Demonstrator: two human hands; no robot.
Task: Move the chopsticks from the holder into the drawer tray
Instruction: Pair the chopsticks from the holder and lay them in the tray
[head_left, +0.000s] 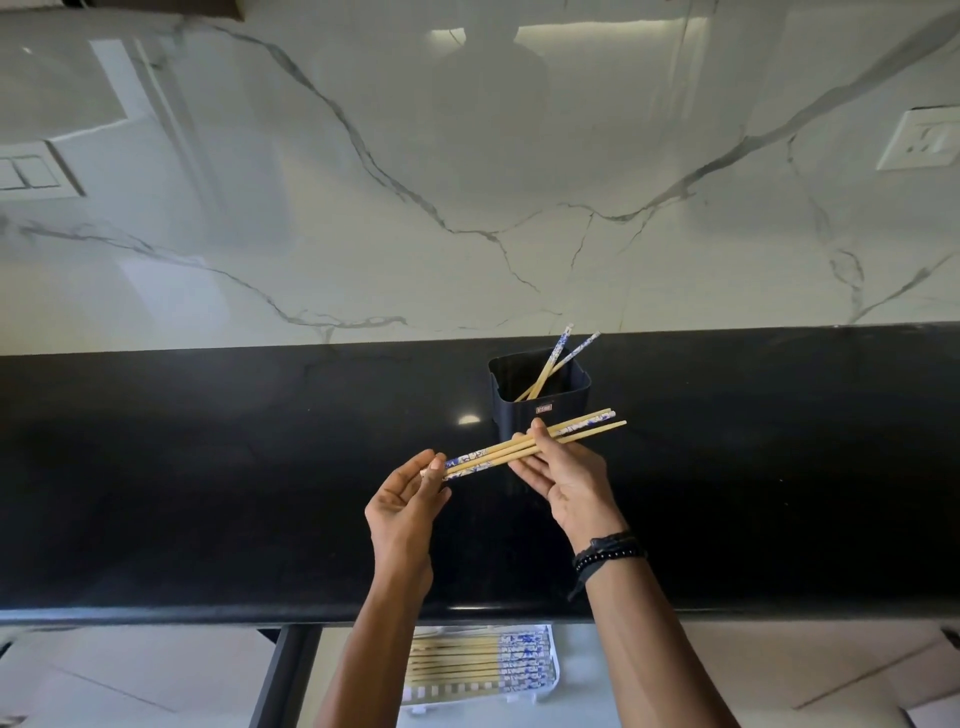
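A small bundle of three bamboo chopsticks (524, 444) with blue-and-white patterned ends lies level above the black counter, held between both hands. My left hand (408, 506) pinches the patterned end. My right hand (563, 480) grips the middle of the bundle from below, thumb on top. Just behind stands the dark square holder (537, 402) with two chopsticks (553, 364) leaning in it. Below the counter edge, the open drawer shows a white slotted tray (555, 667) with several chopsticks (478, 662) laid side by side.
The black counter (208, 493) runs the full width, backed by a white marble wall. A wall socket (922, 140) sits at the far right. The drawer's dark left side (285, 675) stands below the counter edge, pale floor tiles on both sides.
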